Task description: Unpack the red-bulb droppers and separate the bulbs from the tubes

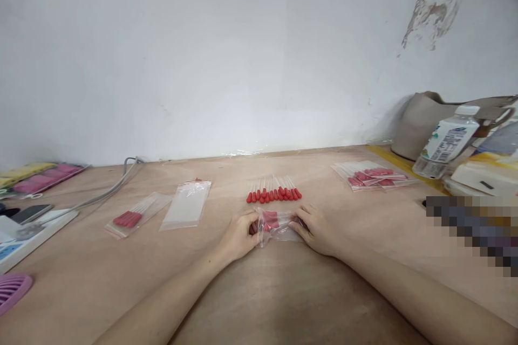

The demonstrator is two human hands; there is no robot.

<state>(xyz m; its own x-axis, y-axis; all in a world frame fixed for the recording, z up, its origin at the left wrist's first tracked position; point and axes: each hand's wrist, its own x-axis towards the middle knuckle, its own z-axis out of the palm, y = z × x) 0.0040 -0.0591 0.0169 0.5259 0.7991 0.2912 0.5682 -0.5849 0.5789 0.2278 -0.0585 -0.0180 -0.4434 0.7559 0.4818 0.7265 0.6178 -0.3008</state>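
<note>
Between my two hands is a clear zip bag [279,233] with several red-tipped white sticks [270,219] inside it. My left hand [242,234] pinches the bag's left end, near the red tips. At the other end, the thumb and fingers of my right hand [318,230] close on the plastic. Just beyond the bag lies a row of loose red-tipped sticks [274,194], tips toward me. Left of my hands rest a stack of flat zip bags [186,205] and one bag of red-tipped sticks [128,219].
Filled bags [374,175] lie in a pile at the right. Farther right stand a bottle [447,140] and a grey-beige bag [416,124]. A power strip [52,226] with a grey cable [107,194] occupies the left side, near yellow and pink packs [44,178]. A wall borders the table's back.
</note>
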